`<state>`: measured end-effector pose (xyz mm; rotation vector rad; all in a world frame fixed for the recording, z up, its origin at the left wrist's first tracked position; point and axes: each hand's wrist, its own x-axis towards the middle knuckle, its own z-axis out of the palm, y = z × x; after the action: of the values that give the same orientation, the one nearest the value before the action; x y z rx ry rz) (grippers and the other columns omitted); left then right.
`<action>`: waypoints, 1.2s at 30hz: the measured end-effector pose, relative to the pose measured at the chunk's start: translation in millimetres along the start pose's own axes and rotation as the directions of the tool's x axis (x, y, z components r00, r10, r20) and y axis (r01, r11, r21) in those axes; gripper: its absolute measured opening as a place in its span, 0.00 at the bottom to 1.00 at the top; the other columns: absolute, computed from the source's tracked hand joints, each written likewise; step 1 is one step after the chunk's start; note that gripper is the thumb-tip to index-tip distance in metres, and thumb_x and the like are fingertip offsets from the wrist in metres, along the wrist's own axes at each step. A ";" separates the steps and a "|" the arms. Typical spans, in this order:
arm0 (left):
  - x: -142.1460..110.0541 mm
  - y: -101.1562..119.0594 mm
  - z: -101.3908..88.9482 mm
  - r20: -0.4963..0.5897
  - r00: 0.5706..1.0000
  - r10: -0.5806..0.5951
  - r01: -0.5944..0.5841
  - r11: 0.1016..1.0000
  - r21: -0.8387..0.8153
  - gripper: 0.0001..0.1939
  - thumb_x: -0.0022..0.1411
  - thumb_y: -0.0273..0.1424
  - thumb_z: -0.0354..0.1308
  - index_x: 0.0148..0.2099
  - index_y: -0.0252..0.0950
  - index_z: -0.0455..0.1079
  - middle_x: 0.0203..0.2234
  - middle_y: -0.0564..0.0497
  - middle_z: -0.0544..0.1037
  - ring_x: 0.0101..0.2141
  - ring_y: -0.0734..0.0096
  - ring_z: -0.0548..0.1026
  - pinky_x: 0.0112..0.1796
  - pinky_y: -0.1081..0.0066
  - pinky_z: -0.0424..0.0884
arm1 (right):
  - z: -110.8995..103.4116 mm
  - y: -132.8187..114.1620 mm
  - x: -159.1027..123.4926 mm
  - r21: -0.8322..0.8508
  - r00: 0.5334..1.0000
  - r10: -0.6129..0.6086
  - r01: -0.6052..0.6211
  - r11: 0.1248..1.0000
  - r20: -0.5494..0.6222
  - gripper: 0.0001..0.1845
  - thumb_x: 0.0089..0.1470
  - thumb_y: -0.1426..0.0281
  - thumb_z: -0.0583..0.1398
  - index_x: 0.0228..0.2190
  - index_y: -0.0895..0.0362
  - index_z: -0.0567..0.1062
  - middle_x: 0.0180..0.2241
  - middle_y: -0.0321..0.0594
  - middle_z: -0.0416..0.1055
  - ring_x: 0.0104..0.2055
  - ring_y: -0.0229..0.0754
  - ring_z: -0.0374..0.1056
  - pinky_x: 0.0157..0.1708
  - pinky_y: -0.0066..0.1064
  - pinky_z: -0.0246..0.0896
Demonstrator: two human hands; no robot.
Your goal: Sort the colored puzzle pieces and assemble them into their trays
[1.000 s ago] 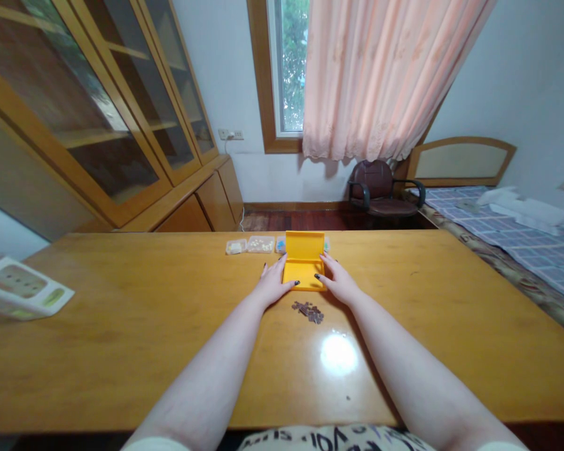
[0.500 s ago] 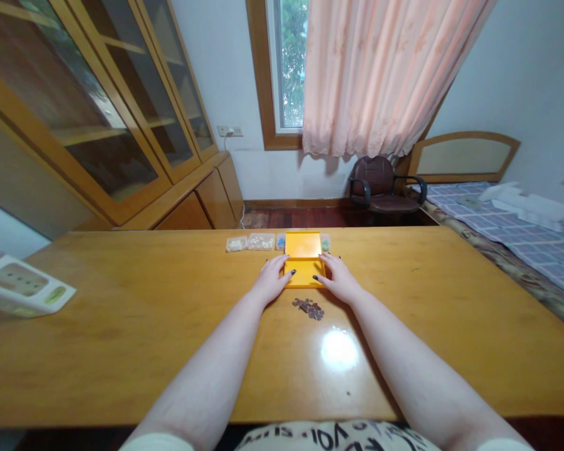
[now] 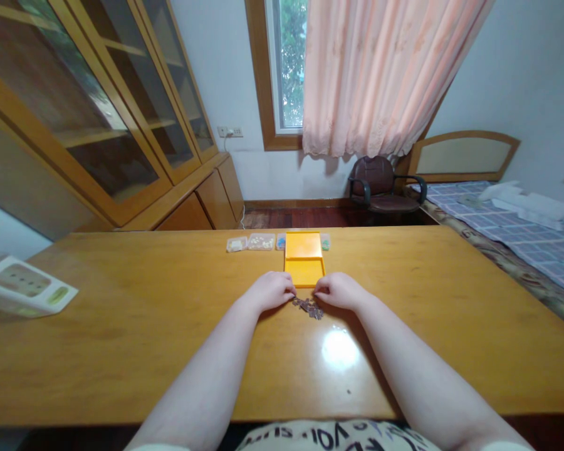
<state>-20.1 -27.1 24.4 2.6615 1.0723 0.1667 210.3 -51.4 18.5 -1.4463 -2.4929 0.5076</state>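
**Figure.** The left hand (image 3: 270,291) and right hand (image 3: 341,291) are shown on a wooden table (image 3: 122,326), loosely curled, with the fingers brought to either side of a small heap of dark brown pieces (image 3: 308,307). Whether any piece is grasped cannot be determined from this view. An open yellow plastic case (image 3: 304,260) is laid flat just beyond the hands, with its two halves unfolded in line. Small clear boxes (image 3: 249,243) are arranged in a row along the far table edge, and the row is partly hidden by the case. A printed white carton (image 3: 26,285) is seen at the left table edge. A glass-fronted wooden cabinet (image 3: 98,106), a curtained window (image 3: 286,69), a dark armchair (image 3: 380,185) and a bed with a checked cover (image 3: 521,232) are visible beyond the table.
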 end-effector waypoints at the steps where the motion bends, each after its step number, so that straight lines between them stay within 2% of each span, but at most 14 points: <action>1: 0.6 0.1 1.2 0.010 1.000 0.007 -0.008 1.000 0.006 0.09 0.57 0.32 0.54 0.36 0.44 0.77 0.31 0.52 0.75 0.33 0.70 0.73 0.37 0.73 0.66 | -1.0 -3.0 -0.5 -0.027 1.000 -0.015 0.015 1.000 0.021 0.10 0.49 0.68 0.57 0.30 0.51 0.80 0.29 0.37 0.77 0.29 0.39 0.69 0.29 0.26 0.55; 9: 1.2 -1.1 4.8 -0.011 0.999 0.039 -0.039 0.999 0.030 0.09 0.55 0.29 0.55 0.35 0.44 0.77 0.30 0.53 0.75 0.32 0.70 0.73 0.34 0.73 0.66 | -2.2 -10.9 -0.5 -0.084 0.994 -0.064 0.071 0.994 0.088 0.13 0.48 0.69 0.56 0.32 0.47 0.81 0.30 0.35 0.78 0.28 0.39 0.70 0.28 0.26 0.55; 17: 1.4 2.0 5.7 -0.016 0.998 0.065 -0.064 0.997 0.044 0.09 0.55 0.31 0.55 0.36 0.43 0.76 0.31 0.53 0.75 0.32 0.70 0.73 0.35 0.73 0.65 | 2.1 -17.8 1.0 -0.181 0.996 -0.068 0.078 0.980 0.061 0.12 0.48 0.68 0.56 0.26 0.50 0.81 0.25 0.38 0.77 0.24 0.40 0.68 0.24 0.27 0.52; 24: 2.3 3.3 8.0 -0.022 0.998 0.059 -0.057 0.997 0.059 0.08 0.54 0.29 0.54 0.32 0.39 0.75 0.29 0.52 0.75 0.31 0.71 0.72 0.33 0.74 0.64 | 6.1 -19.2 3.0 -0.276 0.996 -0.041 0.063 0.959 0.082 0.13 0.49 0.68 0.55 0.26 0.52 0.80 0.26 0.40 0.77 0.26 0.40 0.69 0.26 0.27 0.53; 28: 1.9 5.2 6.3 -0.007 0.999 0.042 -0.041 0.998 0.057 0.07 0.54 0.29 0.54 0.32 0.38 0.74 0.29 0.51 0.75 0.31 0.71 0.71 0.33 0.74 0.64 | 2.9 -18.2 1.9 -0.274 0.994 -0.029 0.056 0.960 0.101 0.13 0.50 0.67 0.55 0.27 0.53 0.80 0.27 0.40 0.77 0.27 0.40 0.69 0.27 0.27 0.52; 30: 1.6 5.3 5.7 -0.006 0.999 0.040 -0.039 0.998 0.056 0.07 0.54 0.29 0.54 0.32 0.38 0.74 0.29 0.51 0.75 0.31 0.71 0.71 0.33 0.74 0.64 | 1.0 -16.3 1.2 -0.233 0.997 -0.030 0.044 0.971 0.064 0.12 0.51 0.67 0.55 0.28 0.53 0.80 0.28 0.39 0.77 0.28 0.39 0.69 0.28 0.26 0.52; 32: 1.4 4.7 5.8 -0.013 0.999 0.041 -0.040 0.998 0.054 0.06 0.54 0.29 0.54 0.31 0.38 0.74 0.29 0.52 0.75 0.30 0.72 0.71 0.32 0.74 0.64 | 0.3 -13.1 1.2 -0.182 1.000 0.000 -0.004 0.983 -0.027 0.12 0.52 0.66 0.55 0.28 0.53 0.79 0.29 0.39 0.77 0.29 0.38 0.68 0.30 0.26 0.53; 36: 3.1 2.2 7.8 -0.077 0.995 0.059 -0.058 0.998 0.013 0.06 0.56 0.30 0.55 0.31 0.38 0.73 0.29 0.52 0.74 0.31 0.73 0.71 0.34 0.74 0.65 | 2.9 -3.6 3.9 -0.093 0.967 0.138 -0.161 0.983 -0.214 0.14 0.55 0.65 0.53 0.33 0.54 0.79 0.30 0.40 0.76 0.32 0.39 0.68 0.32 0.26 0.54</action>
<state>-14.9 -28.1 17.5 2.7177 1.0214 0.2780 204.5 -50.2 17.3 -1.6462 -2.2925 0.2341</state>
